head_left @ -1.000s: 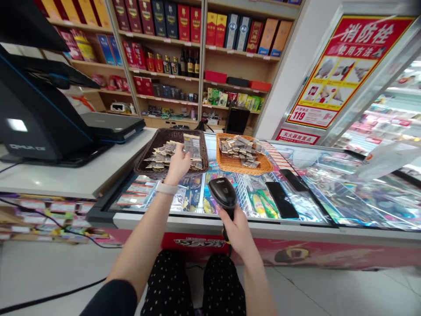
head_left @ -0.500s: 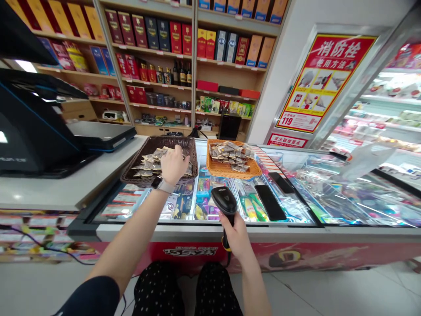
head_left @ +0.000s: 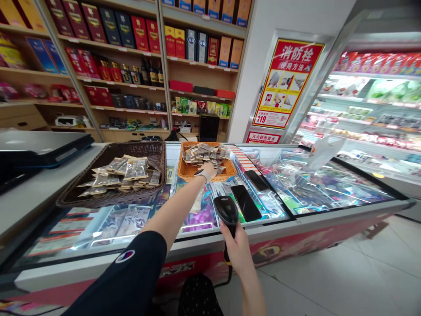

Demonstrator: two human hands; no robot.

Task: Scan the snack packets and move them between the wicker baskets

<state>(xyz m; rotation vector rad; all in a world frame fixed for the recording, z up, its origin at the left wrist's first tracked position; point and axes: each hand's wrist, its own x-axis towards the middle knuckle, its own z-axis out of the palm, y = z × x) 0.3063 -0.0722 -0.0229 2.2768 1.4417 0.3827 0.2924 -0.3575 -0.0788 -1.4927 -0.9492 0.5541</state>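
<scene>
My left hand (head_left: 208, 170), with a pale-banded watch on its wrist, reaches into the front of the orange basket (head_left: 186, 174). It is at the small clear packets (head_left: 205, 153) piled there; its fingertips are hidden, so I cannot see whether it holds one. My right hand (head_left: 237, 245) is wrapped round the handle of a black barcode scanner (head_left: 226, 210), held upright in front of the freezer's near edge. To the left, a dark brown basket (head_left: 77, 193) contains a larger heap of similar packets (head_left: 126, 173).
Both baskets rest on a glass-topped chest freezer (head_left: 108, 263) with packaged goods inside. Two phones (head_left: 246, 202) (head_left: 257, 180) lie right of the orange basket. A scale (head_left: 46, 142) stands on the left counter. Behind are shelves of boxes and bottles (head_left: 151, 72).
My left hand has moved right, from the brown basket to the orange one. The view has shifted right and closer to the freezer. My right hand still grips the scanner.
</scene>
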